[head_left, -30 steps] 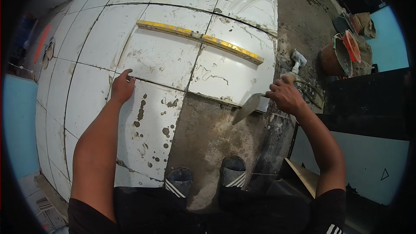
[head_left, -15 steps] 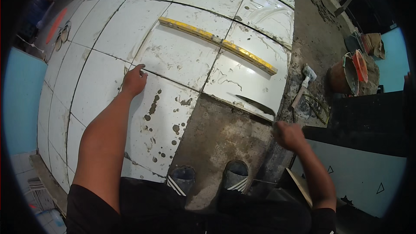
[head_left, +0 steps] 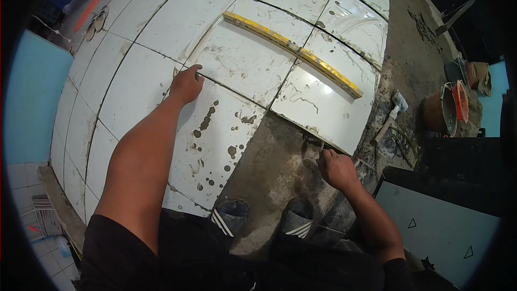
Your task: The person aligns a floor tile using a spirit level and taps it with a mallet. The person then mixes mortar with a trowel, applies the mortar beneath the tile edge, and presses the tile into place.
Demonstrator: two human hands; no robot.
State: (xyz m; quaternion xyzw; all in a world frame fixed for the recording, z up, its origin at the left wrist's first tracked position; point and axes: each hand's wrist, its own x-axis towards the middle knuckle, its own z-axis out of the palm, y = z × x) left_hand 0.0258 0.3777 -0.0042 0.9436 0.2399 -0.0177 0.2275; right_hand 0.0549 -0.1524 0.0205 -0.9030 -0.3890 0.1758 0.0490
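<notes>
My left hand (head_left: 186,85) leans on a white floor tile (head_left: 215,143) spotted with grey mortar, its thumb and forefinger apart and nothing in it. Low over the bare concrete patch (head_left: 269,164), my right hand (head_left: 338,169) is closed round the handle of a trowel. The trowel's dark blade (head_left: 312,139) is partly hidden and lies along the near edge of the glossy end tile (head_left: 331,109). Across that tile and its left neighbour rests a yellow spirit level (head_left: 291,47), beyond both hands.
A mallet with a pale, wrapped-looking head (head_left: 398,102) lies on the rough concrete at the right. Behind it stand a brown bucket (head_left: 437,110) and an orange container (head_left: 460,101). My slippered feet (head_left: 230,214) are at the concrete patch. Sandals (head_left: 97,24) lie at the far left.
My right hand has brought the trowel from above the end tile down to its near edge, toward me and left. My left hand stays at the same tile joint; the whole view has shifted.
</notes>
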